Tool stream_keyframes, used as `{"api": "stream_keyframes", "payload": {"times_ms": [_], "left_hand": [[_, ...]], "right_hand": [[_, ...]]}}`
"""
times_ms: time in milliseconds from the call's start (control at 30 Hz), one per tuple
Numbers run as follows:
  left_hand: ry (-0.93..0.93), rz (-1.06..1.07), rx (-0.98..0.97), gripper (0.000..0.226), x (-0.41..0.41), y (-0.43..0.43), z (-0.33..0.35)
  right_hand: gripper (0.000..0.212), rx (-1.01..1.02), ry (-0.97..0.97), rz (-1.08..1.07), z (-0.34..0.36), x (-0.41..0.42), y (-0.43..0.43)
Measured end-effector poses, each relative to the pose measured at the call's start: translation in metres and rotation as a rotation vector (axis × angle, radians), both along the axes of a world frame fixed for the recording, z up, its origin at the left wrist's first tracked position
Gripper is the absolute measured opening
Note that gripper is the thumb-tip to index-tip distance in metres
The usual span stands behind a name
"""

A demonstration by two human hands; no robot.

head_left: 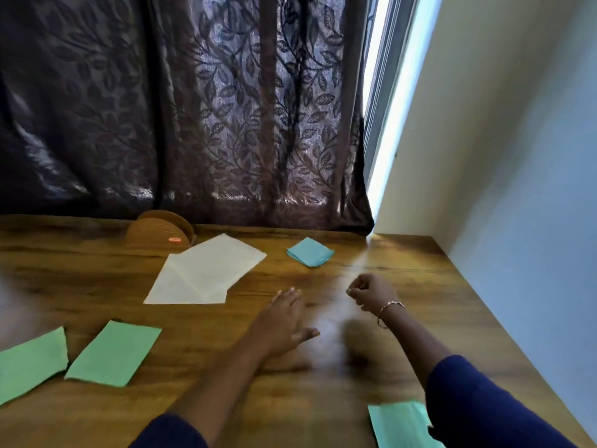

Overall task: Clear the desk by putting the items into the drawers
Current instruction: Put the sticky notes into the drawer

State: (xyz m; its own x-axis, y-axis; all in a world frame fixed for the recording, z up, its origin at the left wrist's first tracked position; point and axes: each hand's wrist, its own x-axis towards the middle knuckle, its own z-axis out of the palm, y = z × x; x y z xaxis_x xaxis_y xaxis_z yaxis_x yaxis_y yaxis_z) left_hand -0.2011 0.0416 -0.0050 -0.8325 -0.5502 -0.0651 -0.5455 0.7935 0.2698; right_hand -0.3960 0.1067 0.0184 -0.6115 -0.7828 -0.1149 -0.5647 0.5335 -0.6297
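1. Left hand (pixel 281 321) was released, fingers straight, palm down low over the brown wooden desk (pixel 420 286). Blur hid whether it touched.
2. Right hand (pixel 371 294) was just beside it, clenched, with nothing visible inside.
3. Items lay flat and apart, likely awaiting collection:
   - white paper sheets (pixel 206 273) and a small blue folded paper square (pixel 310 252) toward the far edge
   - green paper rectangle (pixel 113 354) and second green rectangle (pixel 30 363) toward the left edge
   - third green sheet (pixel 400 425) at the near edge
4. Brown woven holder (pixel 160 234) stood at the far edge. No drawer was in view.
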Motion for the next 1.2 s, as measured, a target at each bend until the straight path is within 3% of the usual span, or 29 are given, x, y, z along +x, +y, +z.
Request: {"api": "stream_keyframes", "payload": {"times_ms": [133,367,567,667,800,900,1000,1100,1200], "left_hand": [[-0.049,0.009,0.028,0.073,-0.011,-0.039,-0.002],[-0.109,-0.039,0.006,0.081,-0.035,-0.094,-0.008],[-0.147,-0.122,0.011,0.083,-0.066,-0.122,-0.013],[-0.125,-0.142,0.014,0.080,-0.071,-0.130,-0.022],[-0.074,-0.136,0.020,0.075,-0.072,-0.133,-0.025],[0.071,-0.053,0.143,0.065,-0.069,-0.129,-0.023],[0.409,0.201,0.290,0.045,-0.065,-0.117,-0.022],[0.607,0.498,0.418,0.033,-0.060,-0.099,-0.011],[0.720,0.619,0.643,0.029,-0.057,-0.080,0.000]], "right_hand": [[0.010,0.011,-0.102,-0.051,-0.003,-0.013,-0.043],[0.016,-0.009,-0.025,-0.170,-0.008,-0.034,-0.108],[0.030,0.136,0.050,-0.140,-0.006,-0.041,-0.154],[0.035,0.223,0.062,-0.122,-0.014,-0.046,-0.172],[0.032,0.186,0.052,-0.251,-0.023,-0.049,-0.178],[0.025,0.116,-0.069,-0.341,-0.024,-0.049,-0.171],[0.008,-0.040,-0.382,-0.416,-0.018,-0.046,-0.152],[0.014,-0.208,-0.711,-0.464,-0.002,-0.028,-0.112],[0.016,-0.276,-0.875,-0.421,0.009,-0.005,-0.067]]}}
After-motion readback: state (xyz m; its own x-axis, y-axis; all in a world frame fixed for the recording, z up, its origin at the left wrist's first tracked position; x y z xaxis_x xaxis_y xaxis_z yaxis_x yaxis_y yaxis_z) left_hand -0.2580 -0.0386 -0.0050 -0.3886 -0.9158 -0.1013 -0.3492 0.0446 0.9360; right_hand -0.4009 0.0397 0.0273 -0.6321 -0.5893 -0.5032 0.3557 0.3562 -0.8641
